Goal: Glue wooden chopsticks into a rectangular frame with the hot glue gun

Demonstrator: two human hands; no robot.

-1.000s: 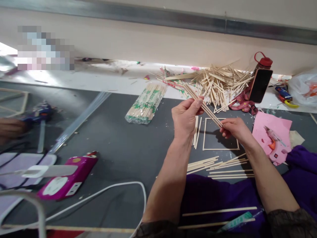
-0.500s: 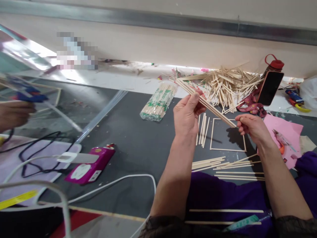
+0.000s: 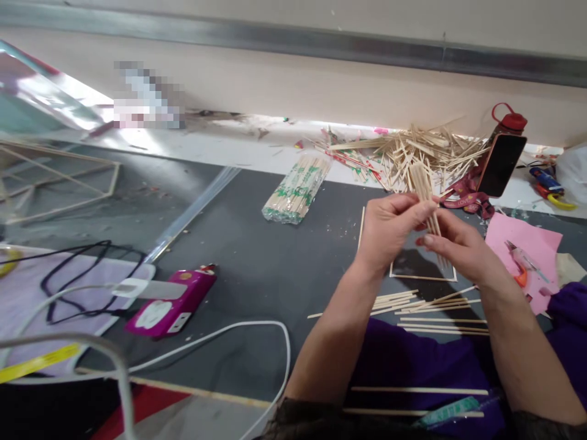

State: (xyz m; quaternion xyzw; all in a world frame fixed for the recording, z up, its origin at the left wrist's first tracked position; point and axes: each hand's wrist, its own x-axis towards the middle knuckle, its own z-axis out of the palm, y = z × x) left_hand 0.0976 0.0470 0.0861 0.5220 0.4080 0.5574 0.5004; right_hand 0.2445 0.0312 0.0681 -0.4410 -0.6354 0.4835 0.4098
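Observation:
My left hand (image 3: 389, 229) and my right hand (image 3: 454, 247) meet over the dark table, both pinching a small bundle of thin bamboo sticks (image 3: 422, 186) that points up and away from me. Beneath the hands lies a square stick frame (image 3: 424, 278), partly hidden by them. Several loose sticks (image 3: 431, 305) lie on the table close to my body. More single sticks (image 3: 417, 390) rest across my purple lap.
A big heap of sticks (image 3: 426, 153) lies at the back, with a wrapped stick pack (image 3: 298, 188) left of it. A phone (image 3: 499, 164) leans on a red-capped bottle (image 3: 507, 122). Pink paper (image 3: 523, 244), a magenta power strip (image 3: 172, 302), white cable (image 3: 257, 333) and a large stick frame (image 3: 59, 183) are about.
The bundle swung from a slant between my spread hands to nearly upright, and my hands came together on it. The other person's hand with the blue glue gun at left has gone from view.

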